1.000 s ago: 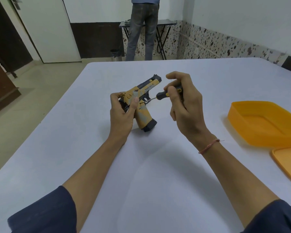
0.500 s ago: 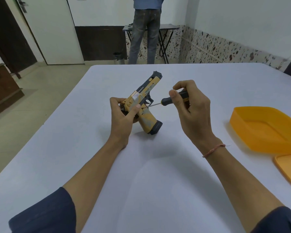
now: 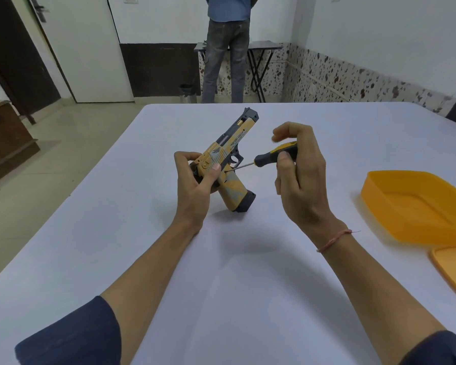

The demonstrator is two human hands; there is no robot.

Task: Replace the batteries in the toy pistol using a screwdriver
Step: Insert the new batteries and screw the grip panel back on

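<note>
At frame centre the left hand [image 3: 195, 188] grips the pistol [image 3: 229, 154] at its rear, butt on the table [image 3: 221, 272], muzzle pointing upper right. The right hand [image 3: 303, 185] pinches the screwdriver [image 3: 269, 158] handle, forefinger lifted. The shaft slants down-left, tip at the grip's top. The screw head is too small to make out.

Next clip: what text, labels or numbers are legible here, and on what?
"DESERT EAGLE": printed on the slide of the toy pistol.
Smaller line just beneath it on the slide: too small to read.
Screwdriver and orange container: no text visible.
</note>
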